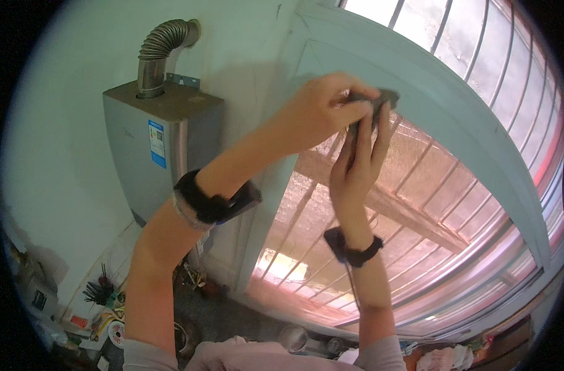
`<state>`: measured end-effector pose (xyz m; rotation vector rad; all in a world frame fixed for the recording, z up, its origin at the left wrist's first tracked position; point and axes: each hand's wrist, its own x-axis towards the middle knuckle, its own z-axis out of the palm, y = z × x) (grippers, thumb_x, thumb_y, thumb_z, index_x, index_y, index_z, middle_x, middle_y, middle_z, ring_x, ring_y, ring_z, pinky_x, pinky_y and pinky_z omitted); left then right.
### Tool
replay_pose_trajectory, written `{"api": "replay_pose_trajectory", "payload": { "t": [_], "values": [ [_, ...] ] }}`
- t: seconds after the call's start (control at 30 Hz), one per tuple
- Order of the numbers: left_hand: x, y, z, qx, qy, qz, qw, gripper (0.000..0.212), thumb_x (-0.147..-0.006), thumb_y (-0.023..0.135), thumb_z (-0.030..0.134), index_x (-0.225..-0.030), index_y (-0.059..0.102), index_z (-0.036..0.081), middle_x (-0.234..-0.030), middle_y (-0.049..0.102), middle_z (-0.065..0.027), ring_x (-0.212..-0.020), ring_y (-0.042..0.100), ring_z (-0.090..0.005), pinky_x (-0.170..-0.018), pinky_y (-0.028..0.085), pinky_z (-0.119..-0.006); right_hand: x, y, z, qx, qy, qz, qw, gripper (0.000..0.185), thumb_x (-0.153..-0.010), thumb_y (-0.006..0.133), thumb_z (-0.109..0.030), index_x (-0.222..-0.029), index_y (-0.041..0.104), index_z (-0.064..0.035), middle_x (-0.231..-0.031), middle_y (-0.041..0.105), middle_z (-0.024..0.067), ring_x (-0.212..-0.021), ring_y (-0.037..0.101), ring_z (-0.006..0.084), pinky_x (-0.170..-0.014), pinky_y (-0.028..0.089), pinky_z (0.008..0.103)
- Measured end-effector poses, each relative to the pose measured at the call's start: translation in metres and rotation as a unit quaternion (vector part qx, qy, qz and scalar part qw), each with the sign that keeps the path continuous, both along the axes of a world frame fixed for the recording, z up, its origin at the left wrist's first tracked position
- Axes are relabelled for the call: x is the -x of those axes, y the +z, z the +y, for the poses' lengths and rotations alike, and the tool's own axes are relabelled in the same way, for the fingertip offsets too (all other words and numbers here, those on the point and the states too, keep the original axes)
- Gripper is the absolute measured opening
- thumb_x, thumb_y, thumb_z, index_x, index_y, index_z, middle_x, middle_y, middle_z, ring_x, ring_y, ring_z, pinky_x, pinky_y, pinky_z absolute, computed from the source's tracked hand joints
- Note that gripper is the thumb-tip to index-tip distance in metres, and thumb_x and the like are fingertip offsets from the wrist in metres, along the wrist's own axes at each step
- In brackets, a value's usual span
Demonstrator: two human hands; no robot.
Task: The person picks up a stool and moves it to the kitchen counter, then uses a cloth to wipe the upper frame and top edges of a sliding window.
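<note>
Both my arms are raised towards the upper corner of a window, whose pale green frame surrounds the barred opening. My left hand pinches a small dark object, blurred, possibly cloth. Just below and to the right, my right hand reaches up with long straight fingers against the same object, and a dark part of it shows beside those fingers. Most of the object is hidden by the hands, so its shape is unclear. Each wrist wears a black strap with a small device on it.
To the left, a grey gas water heater hangs on the wall, with a corrugated metal flue pipe above it. Metal bars cross the window. Below stand a metal pot and assorted clutter.
</note>
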<state>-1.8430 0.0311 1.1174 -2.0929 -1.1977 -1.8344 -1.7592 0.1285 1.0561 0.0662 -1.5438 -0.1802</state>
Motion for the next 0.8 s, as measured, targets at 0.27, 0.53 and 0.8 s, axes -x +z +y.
{"api": "replay_pose_trajectory", "payload": {
  "t": [0.27, 0.53, 0.8],
  "values": [
    [0.028, 0.032, 0.063, -0.23, 0.304, 0.117, 0.917, 0.029, -0.077, 0.047, -0.005, -0.103, 0.059, 0.001, -0.112, 0.055, -0.0114, -0.099, 0.052, -0.0305, -0.091, 0.04, -0.039, 0.024, 0.073, 0.047, -0.155, -0.281, -0.055, 0.946, 0.043, -0.077, 0.055, -0.004, -0.12, 0.05, -0.0029, -0.128, 0.045, 0.0166, -0.121, 0.041, 0.0325, -0.101, 0.03, 0.0502],
    [0.039, 0.005, 0.063, -0.243, 0.362, 0.018, 0.899, 0.036, -0.075, 0.046, -0.005, -0.109, 0.055, 0.004, -0.12, 0.048, -0.0119, -0.112, 0.042, -0.0324, -0.097, 0.033, -0.041, 0.034, 0.09, 0.035, -0.19, -0.205, -0.102, 0.955, 0.039, -0.071, 0.059, -0.003, -0.109, 0.053, 0.004, -0.114, 0.052, 0.0162, -0.106, 0.049, 0.0331, -0.093, 0.039, 0.0413],
    [0.071, 0.011, 0.043, -0.236, 0.395, 0.009, 0.888, 0.038, -0.077, 0.044, -0.007, -0.111, 0.056, 0.005, -0.124, 0.048, -0.012, -0.112, 0.046, -0.0297, -0.096, 0.037, -0.037, 0.078, 0.103, 0.026, -0.252, -0.133, -0.101, 0.953, 0.03, -0.067, 0.058, -0.006, -0.095, 0.055, 0.0037, -0.1, 0.055, 0.0128, -0.093, 0.053, 0.0274, -0.082, 0.044, 0.0353]
  ]
}}
